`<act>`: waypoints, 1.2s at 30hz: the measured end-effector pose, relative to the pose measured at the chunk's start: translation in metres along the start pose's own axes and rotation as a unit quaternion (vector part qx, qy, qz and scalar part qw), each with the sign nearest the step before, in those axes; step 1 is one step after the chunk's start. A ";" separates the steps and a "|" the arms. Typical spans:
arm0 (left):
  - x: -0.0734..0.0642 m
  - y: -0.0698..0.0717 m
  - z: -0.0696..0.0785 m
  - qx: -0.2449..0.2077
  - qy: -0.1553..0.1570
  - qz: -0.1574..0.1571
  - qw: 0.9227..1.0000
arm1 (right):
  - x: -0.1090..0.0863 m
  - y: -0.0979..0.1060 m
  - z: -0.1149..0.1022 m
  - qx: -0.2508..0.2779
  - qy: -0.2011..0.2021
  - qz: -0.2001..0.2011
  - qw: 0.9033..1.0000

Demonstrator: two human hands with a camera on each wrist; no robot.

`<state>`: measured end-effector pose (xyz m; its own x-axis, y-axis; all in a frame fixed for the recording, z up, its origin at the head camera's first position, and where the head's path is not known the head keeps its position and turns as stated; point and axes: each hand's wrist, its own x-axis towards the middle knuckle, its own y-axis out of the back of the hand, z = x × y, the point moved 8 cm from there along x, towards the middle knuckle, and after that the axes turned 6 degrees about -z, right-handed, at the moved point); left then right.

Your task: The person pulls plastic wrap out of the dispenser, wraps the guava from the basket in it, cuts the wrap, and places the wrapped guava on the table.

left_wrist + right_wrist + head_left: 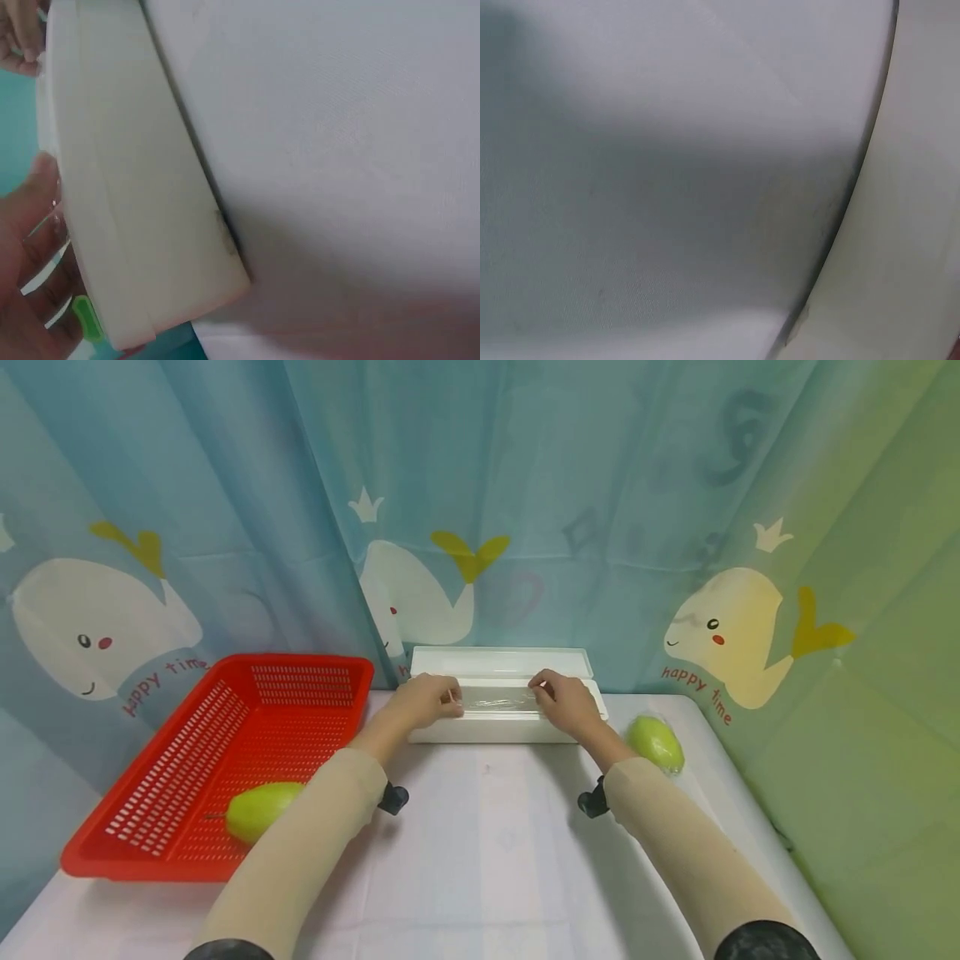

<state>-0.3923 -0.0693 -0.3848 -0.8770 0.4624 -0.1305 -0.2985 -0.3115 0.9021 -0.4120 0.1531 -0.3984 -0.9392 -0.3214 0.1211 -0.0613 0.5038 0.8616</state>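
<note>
A white cling film box (495,732) lies lengthwise on the table against the curtain, its lid (502,662) raised at the back. Clear cling film (495,697) shows in its opening. My left hand (427,700) pinches the film near the box's left end; my right hand (567,700) pinches it toward the right end. Seen from the left wrist, the left thumb (41,176) is beside the box's upper edge, with a green tab (88,319) near the box end. The right wrist view shows the box's side (907,210) but not the hand.
On the left stands a red plastic basket (217,870) with a green fruit (258,810) in it, partly behind my left sleeve. Another green fruit (656,743), wrapped in clear film, lies right of my right wrist. A whale-print curtain (525,527) hangs behind the table (487,860).
</note>
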 end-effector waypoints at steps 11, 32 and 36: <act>0.000 0.004 -0.007 -0.014 0.000 0.017 1.000 | 0.000 -0.001 0.000 0.008 0.034 -0.009 0.999; -0.014 0.013 -0.007 0.058 -0.007 0.040 0.997 | -0.007 0.007 -0.009 -0.028 0.089 -0.050 0.994; -0.017 0.013 -0.008 0.053 -0.010 0.044 0.998 | -0.007 0.008 -0.008 -0.025 0.081 -0.041 0.996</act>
<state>-0.3848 -0.0881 -0.3746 -0.8902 0.4537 -0.0415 -0.1778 -0.2621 0.9485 -0.4029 0.1533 -0.3889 -0.8651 -0.4860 0.1242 -0.1143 0.4322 0.8945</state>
